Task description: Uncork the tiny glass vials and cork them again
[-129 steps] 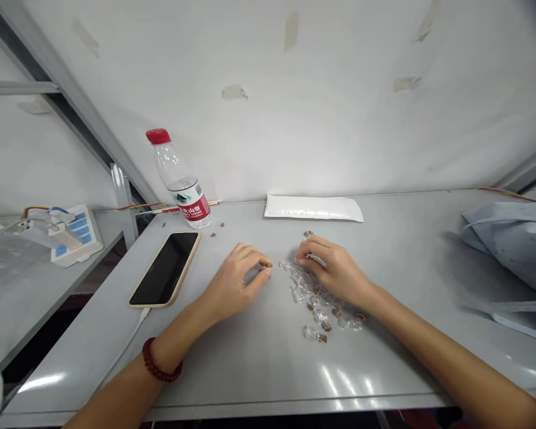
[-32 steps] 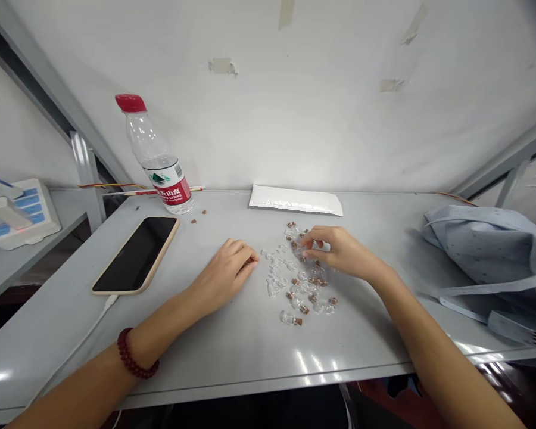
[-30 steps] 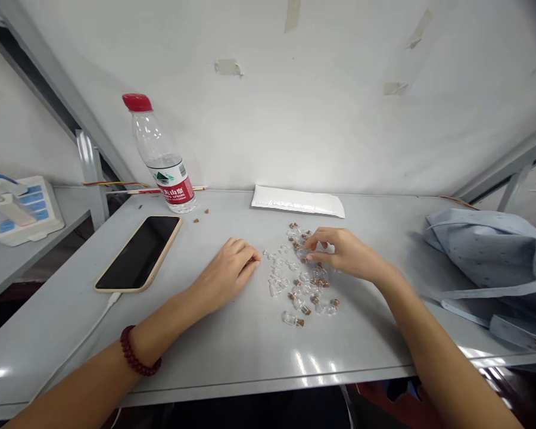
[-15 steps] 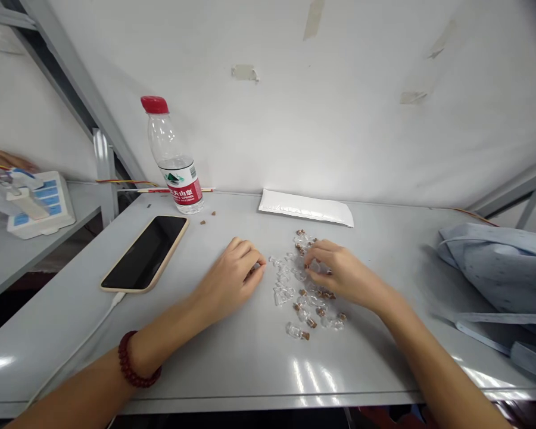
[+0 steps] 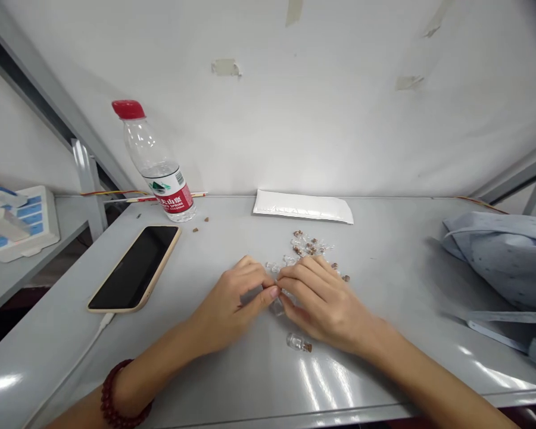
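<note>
My left hand [image 5: 243, 295] and my right hand [image 5: 324, 298] meet over the grey tabletop, fingertips pinched together and touching. Whatever sits between those fingertips is too small and covered to make out. Around and behind my right hand lie tiny clear glass bottles, several with brown cork stoppers [image 5: 313, 241]; part of the pile is hidden under that hand. One corked glass bottle [image 5: 296, 341] lies on its side in front of my hands, apart from the others. Some clear bottles [image 5: 274, 267] rest just beyond my left fingertips.
A phone [image 5: 136, 268] on a white cable lies at left, near a water bottle [image 5: 170, 190] with a red cap. Two loose corks [image 5: 195, 230] lie beside it. A white packet [image 5: 302, 207] is at the back, a light blue cloth bag [image 5: 504, 256] at right, a power strip [image 5: 31, 220] far left.
My right hand has moved left and toward me from the bottle pile. My left hand has shifted slightly toward me, and the two now meet at the fingertips. The view has shifted a little.
</note>
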A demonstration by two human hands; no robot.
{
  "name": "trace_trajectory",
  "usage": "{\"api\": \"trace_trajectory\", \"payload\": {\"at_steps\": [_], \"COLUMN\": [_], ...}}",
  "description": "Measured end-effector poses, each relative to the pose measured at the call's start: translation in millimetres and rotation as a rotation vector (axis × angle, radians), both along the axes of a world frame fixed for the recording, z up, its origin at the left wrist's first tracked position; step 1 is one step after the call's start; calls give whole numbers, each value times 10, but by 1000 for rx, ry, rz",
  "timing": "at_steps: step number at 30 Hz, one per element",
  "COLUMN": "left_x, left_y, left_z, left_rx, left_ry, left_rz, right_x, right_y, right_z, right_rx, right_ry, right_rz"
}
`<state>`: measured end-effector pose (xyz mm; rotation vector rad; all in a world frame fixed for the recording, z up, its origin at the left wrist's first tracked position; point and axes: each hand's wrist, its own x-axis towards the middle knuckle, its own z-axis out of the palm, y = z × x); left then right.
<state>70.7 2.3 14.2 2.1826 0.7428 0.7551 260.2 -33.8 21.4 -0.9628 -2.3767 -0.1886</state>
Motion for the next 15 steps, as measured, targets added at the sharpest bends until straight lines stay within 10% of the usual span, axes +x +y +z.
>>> {"api": "trace_trajectory", "payload": {"at_steps": [15], "left_x": [-277], "left_y": [267], "left_z": [1], "left_rx": [250], "left_ry": [327], "left_rz": [158], "right_x": [257], "right_y": [185], "right_z": [-46], "right_rx": [-417], "right_ry": [-20], "right_rz": [-79]}}
